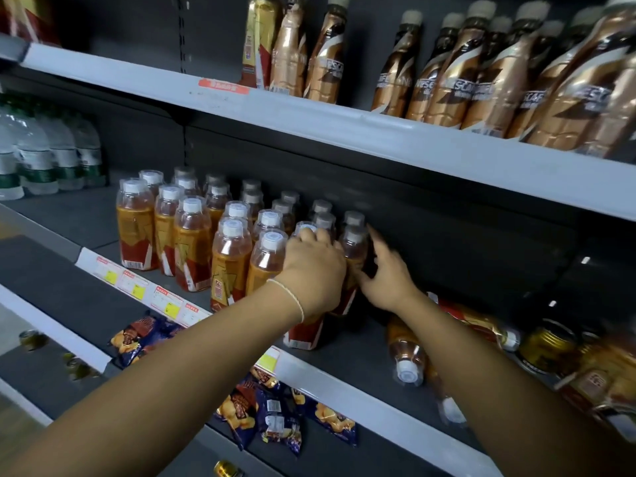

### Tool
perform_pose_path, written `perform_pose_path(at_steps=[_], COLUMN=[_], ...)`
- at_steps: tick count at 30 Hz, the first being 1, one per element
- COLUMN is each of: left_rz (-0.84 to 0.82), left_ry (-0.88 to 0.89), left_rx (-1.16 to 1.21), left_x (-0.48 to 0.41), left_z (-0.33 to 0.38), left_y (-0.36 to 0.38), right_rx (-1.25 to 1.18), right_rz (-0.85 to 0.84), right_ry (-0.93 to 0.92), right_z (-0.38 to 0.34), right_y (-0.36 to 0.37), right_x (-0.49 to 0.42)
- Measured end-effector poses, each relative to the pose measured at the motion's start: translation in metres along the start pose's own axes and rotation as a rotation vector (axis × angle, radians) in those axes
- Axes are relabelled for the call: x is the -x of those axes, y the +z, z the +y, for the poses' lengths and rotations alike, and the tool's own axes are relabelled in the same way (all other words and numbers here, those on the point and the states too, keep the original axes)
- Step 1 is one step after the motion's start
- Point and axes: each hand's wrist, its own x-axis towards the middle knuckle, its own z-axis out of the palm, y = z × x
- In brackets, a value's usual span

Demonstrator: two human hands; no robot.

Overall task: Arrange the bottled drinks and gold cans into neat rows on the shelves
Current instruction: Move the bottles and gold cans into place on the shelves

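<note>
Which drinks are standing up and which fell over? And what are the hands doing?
Orange bottles, upright in rows.
Front bottle, upright, gripped by left hand.
Right hand, open, beside the rows.
Loose bottle, lying down.
Gold can, tipped over.
Coffee bottles, upright.
Water bottles, upright.
Snack packs, lying flat.

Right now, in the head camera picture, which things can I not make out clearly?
Head view:
- Front bottle: upper part hidden under the left hand gripping it.
- Lying bottle: one end behind the right forearm.
- Gold can: blurred, label unreadable.
- Goods at the right edge: blurred and cut off.
- Price tags: too small to read.
</note>
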Motion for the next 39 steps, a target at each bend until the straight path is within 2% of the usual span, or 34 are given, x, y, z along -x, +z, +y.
perform_pose_path(at_steps=[4, 6, 10, 14, 17, 20, 24, 29, 34, 39], left_rz=[0.115, 0.18, 0.208, 0.174, 0.17, 0.179, 0.094, 0.088, 0.136, 0.136], left_ry=[0.029, 0.106, 0.3, 0.471, 0.531, 0.579, 0.586, 0.512, 0.457, 0.438], left_rx=[-0.054, 0.007, 0.164, 0.368, 0.44, 0.501, 0.498, 0.417, 0.311, 0.255], left_x=[0.002, 0.0, -0.004, -0.01, -0.016, -0.028, -0.053, -0.076, -0.081, -0.081], left_z=[0.033, 0.06, 0.132, 0.216, 0.273, 0.328, 0.387, 0.433, 0.451, 0.45], left_y=[-0.012, -0.017, -0.029, -0.043, -0.052, -0.062, -0.069, -0.065, -0.056, -0.052], right_rx=[0.113, 0.149, 0.182, 0.16, 0.169, 0.194, 0.318, 0.483, 0.763, 0.791], right_rz=[0.014, 0.039, 0.1, 0.254, 0.392, 0.481, 0.435, 0.367, 0.255, 0.178], right_ry=[-0.011, -0.023, 0.024, 0.049, 0.024, 0.075, 0.278, 0.356, 0.467, 0.65], right_z=[0.016, 0.032, 0.074, 0.118, 0.149, 0.189, 0.246, 0.305, 0.348, 0.375], right_y=[-0.04, -0.068, -0.129, -0.19, -0.228, -0.268, -0.315, -0.36, -0.385, -0.402], right_x=[0.033, 0.051, 0.094, 0.139, 0.169, 0.198, 0.23, 0.247, 0.24, 0.224])
